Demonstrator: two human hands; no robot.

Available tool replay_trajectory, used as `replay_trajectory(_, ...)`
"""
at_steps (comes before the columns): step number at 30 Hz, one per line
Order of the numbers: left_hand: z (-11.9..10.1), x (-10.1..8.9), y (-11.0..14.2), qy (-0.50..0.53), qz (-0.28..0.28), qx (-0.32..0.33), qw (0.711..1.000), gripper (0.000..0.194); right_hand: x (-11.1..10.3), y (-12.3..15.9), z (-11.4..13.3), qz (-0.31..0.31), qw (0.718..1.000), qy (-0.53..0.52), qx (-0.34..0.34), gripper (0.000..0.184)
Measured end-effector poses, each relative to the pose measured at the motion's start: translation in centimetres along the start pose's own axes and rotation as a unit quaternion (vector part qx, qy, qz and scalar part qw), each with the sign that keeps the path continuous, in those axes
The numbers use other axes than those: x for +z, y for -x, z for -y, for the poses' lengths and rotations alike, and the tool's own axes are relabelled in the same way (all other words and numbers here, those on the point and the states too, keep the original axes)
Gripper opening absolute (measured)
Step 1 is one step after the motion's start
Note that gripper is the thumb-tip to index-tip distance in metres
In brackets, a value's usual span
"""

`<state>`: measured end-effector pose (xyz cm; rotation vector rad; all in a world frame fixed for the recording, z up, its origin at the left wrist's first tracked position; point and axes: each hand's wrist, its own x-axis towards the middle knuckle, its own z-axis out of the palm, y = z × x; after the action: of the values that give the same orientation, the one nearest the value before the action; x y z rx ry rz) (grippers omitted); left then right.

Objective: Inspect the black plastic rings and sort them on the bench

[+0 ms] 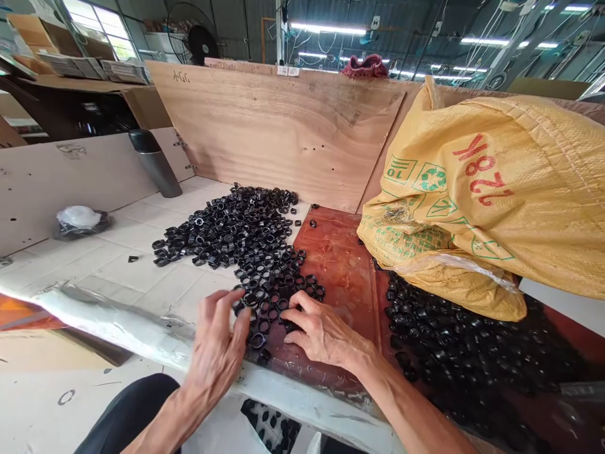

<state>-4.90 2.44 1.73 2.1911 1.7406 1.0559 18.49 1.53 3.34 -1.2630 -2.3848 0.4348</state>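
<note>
Small black plastic rings point(265, 277) lie in a loose stream that runs from a big heap point(231, 221) down to the table's front edge. At the near left side of this stream is my left hand point(220, 337), slightly blurred, with bent fingers and the thumb apart from them. No ring is visible in its grip. My right hand point(321, 334) comes in from the right side, resting low over the red-brown board. Its thumb and fingers curl around a dark ring at the stream's edge, partly hidden by the fingers.
A yellow woven sack point(496, 183) leans on the right, above a pile of black parts point(454, 334). A grey bottle point(155, 164) and a bagged white lump point(80, 218) stand at left. A plywood panel point(283, 132) walls the back. More black pieces point(278, 429) show below the edge.
</note>
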Motion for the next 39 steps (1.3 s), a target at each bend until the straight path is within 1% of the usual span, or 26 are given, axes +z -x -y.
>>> replay_trajectory(1,0.2,-1.0,0.8,0.019,0.009,0.008,1.0,0.027,-0.3,0.1,0.2,-0.007,1.0,-0.006,0.002,0.029)
replay_trajectory(3,0.7,-2.3,2.3,0.063,0.092,0.043,0.993,0.016,-0.7,0.2,0.9,-0.022,1.0,-0.019,-0.005,0.032)
replay_trajectory(5,0.9,-2.5,3.3,0.077,0.133,0.063,0.986,0.011,-0.4,0.1,2.1,-0.017,0.998,-0.04,-0.034,0.028)
replay_trajectory(7,0.8,-2.1,3.6,0.083,0.15,0.06,0.983,0.005,0.5,-0.1,3.1,0.01,0.996,-0.055,-0.073,0.021)
replay_trajectory(8,0.7,-1.8,3.5,0.088,0.151,0.052,0.983,0.003,1.0,-0.2,3.4,0.026,0.994,-0.054,-0.09,0.018)
replay_trajectory(10,0.6,-1.5,3.0,0.098,0.145,0.036,0.984,0.006,2.0,-0.3,3.6,0.043,0.994,-0.037,-0.094,0.013)
replay_trajectory(11,0.6,-1.4,2.7,0.098,0.14,0.035,0.985,0.008,2.4,-0.3,3.5,0.045,0.995,-0.026,-0.085,0.012)
replay_trajectory(13,0.6,-1.3,2.2,0.085,0.135,0.057,0.986,0.013,2.6,-0.3,3.2,0.039,0.998,-0.008,-0.055,0.011)
replay_trajectory(16,0.6,-0.7,2.0,0.045,0.154,0.107,0.981,0.015,2.0,-0.2,2.8,0.036,0.999,-0.008,-0.025,0.018)
replay_trajectory(18,0.3,-0.1,2.1,0.025,0.145,0.117,0.982,0.014,1.3,-0.2,2.6,0.033,0.999,-0.026,-0.011,0.023)
replay_trajectory(20,-0.1,0.6,2.0,0.024,0.132,0.119,0.984,0.02,0.8,-0.1,2.2,0.02,0.998,-0.055,0.008,0.026)
replay_trajectory(22,-0.7,1.1,1.9,0.033,0.142,0.126,0.981,0.026,0.5,0.0,1.6,0.0,0.996,-0.082,0.032,0.025)
replay_trajectory(24,-1.1,1.5,1.7,0.03,0.166,0.139,0.976,0.022,0.5,0.2,1.0,-0.015,0.994,-0.098,0.048,0.02)
replay_trajectory(26,-1.3,1.8,1.7,0.025,0.172,0.143,0.974,0.017,0.6,0.3,0.5,-0.03,0.992,-0.102,0.062,0.017)
replay_trajectory(28,-1.0,2.2,2.0,0.039,0.156,0.141,0.977,0.021,0.7,0.4,0.2,-0.046,0.99,-0.108,0.074,0.018)
replay_trajectory(31,-0.2,2.6,2.4,0.106,0.132,0.143,0.975,0.021,0.7,0.2,0.0,-0.057,0.982,-0.152,0.094,0.02)
replay_trajectory(33,0.2,2.6,2.4,0.168,0.134,0.106,0.971,0.018,0.5,0.0,0.1,-0.058,0.972,-0.2,0.113,0.018)
replay_trajectory(34,0.1,2.5,2.3,0.207,0.139,0.066,0.966,0.015,0.4,-0.1,0.3,-0.06,0.965,-0.224,0.125,0.017)
replay_trajectory(35,0.0,2.3,2.2,0.253,0.146,0.013,0.956,0.011,0.3,-0.2,0.5,-0.064,0.957,-0.248,0.138,0.016)
replay_trajectory(36,-0.3,2.1,2.0,0.308,0.155,-0.044,0.938,0.009,0.1,-0.3,0.7,-0.065,0.948,-0.274,0.151,0.015)
replay_trajectory(37,-0.7,1.8,1.7,0.366,0.166,-0.101,0.91,0.014,0.0,-0.4,0.9,-0.062,0.937,-0.302,0.161,0.015)
replay_trajectory(38,-1.1,1.5,1.5,0.423,0.18,-0.152,0.875,0.024,-0.1,-0.4,1.1,-0.058,0.927,-0.33,0.169,0.014)
replay_trajectory(39,-1.5,1.3,1.3,0.475,0.196,-0.189,0.837,0.033,-0.2,-0.4,1.2,-0.055,0.918,-0.354,0.173,0.014)
